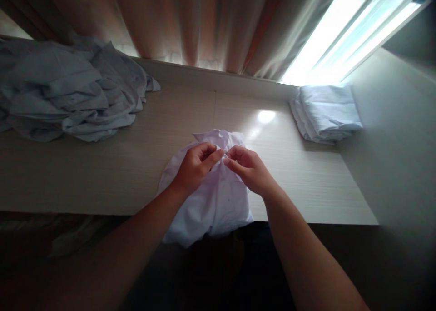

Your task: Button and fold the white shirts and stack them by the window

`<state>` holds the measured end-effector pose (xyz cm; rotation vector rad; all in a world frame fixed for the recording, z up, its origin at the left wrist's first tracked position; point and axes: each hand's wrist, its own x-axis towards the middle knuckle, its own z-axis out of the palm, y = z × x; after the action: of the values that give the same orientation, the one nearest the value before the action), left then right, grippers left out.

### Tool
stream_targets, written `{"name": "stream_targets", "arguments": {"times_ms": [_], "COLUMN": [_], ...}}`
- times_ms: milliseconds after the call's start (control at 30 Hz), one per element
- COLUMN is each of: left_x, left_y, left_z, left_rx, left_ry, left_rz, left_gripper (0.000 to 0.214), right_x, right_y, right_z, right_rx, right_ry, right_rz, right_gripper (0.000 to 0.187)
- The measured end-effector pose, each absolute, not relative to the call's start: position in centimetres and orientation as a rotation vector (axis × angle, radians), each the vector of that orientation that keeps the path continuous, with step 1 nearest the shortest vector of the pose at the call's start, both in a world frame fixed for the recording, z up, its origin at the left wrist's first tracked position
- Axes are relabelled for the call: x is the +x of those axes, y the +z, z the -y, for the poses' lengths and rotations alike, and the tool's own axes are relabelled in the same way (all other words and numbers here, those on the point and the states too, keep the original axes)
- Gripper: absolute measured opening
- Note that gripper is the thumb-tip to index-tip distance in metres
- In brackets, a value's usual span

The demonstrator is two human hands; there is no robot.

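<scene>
A white shirt (218, 202) lies on the pale wooden table (136, 165), its collar end away from me and its lower part hanging over the front edge. My left hand (195, 165) and my right hand (247, 165) meet just below the collar. Both pinch the shirt's front cloth between thumb and fingers, fingertips almost touching each other. Whatever small part they hold between the fingertips is too small to make out.
A loose heap of crumpled pale shirts (68, 92) covers the table's far left. A neat stack of folded white shirts (327, 113) sits at the far right by the wall (391, 156). Curtains (204, 24) and a bright window (344, 33) stand behind the table.
</scene>
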<state>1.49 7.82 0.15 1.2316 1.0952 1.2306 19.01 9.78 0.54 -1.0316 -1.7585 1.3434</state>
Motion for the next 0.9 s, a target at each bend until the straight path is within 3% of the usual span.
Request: {"name": "stream_targets", "arguments": {"times_ms": [300, 900], "left_x": [1.57, 1.6], "left_y": [0.34, 0.1], "left_z": [-7.82, -7.89], "left_rx": [1.267, 1.112], "left_ry": [1.219, 1.259], "left_rz": [-1.126, -1.04], "left_gripper": [0.017, 0.027], "right_x": [19.1, 19.31], "right_y": [0.59, 1.22], "right_z": [-9.9, -9.98], "right_rx": [-1.054, -1.034], "right_ry": [1.321, 1.303], "right_rz": [1.726, 1.697], "right_gripper": [0.02, 0.02]}}
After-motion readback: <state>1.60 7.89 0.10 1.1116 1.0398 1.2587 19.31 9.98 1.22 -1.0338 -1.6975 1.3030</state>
